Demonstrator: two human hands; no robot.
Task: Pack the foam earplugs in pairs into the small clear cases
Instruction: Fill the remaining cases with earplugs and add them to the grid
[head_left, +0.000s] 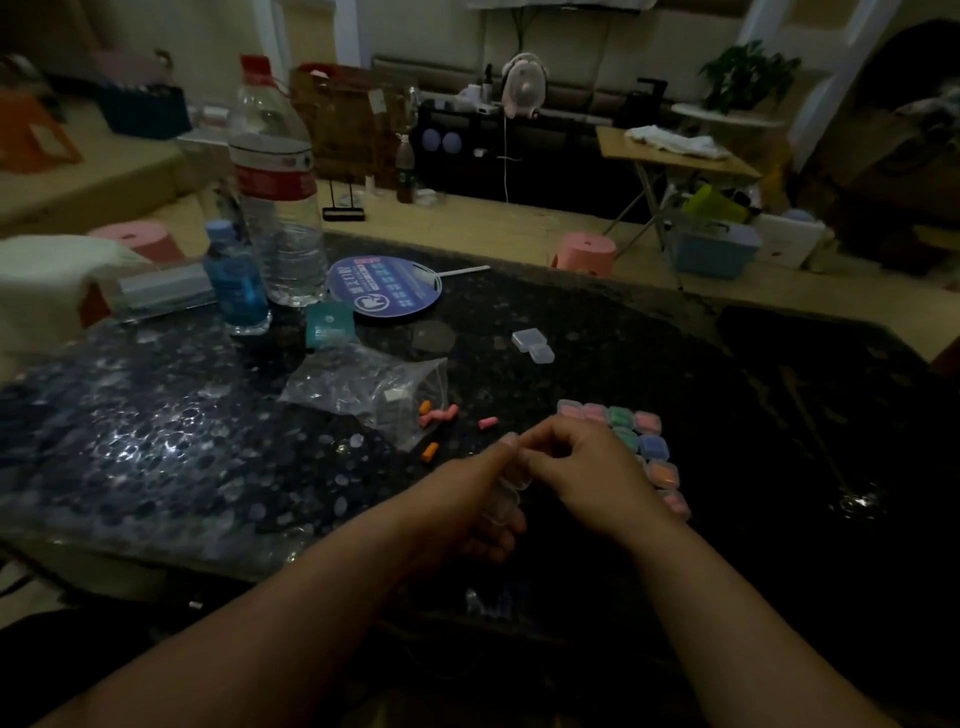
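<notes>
Both our hands meet low over the near side of the dark speckled stone tabletop. Our left hand has its fingers curled under and round a small clear plastic case, thumb up on top. Our right hand pinches the top edge of that same case between thumb and forefinger, other fingers tucked in. It's pretty dim, so we honestly can't tell if the case is open or has anything inside.

Just right of our right hand, partly hidden behind it, sit the filled clear cases with pink, green, blue and orange plugs in them, packed edge to edge. Two empty clear cases lie further back, touching each other, well apart from the filled lot.

Left of our hands are the loose foam earplugs: a little pink bunch right at the mouth of a crumpled clear plastic bag, a single pink earplug beside them, and an orange earplug nearer us.

Back left stand a tall clear water bottle, a small blue bottle, a round blue hand fan and a teal packet.
</notes>
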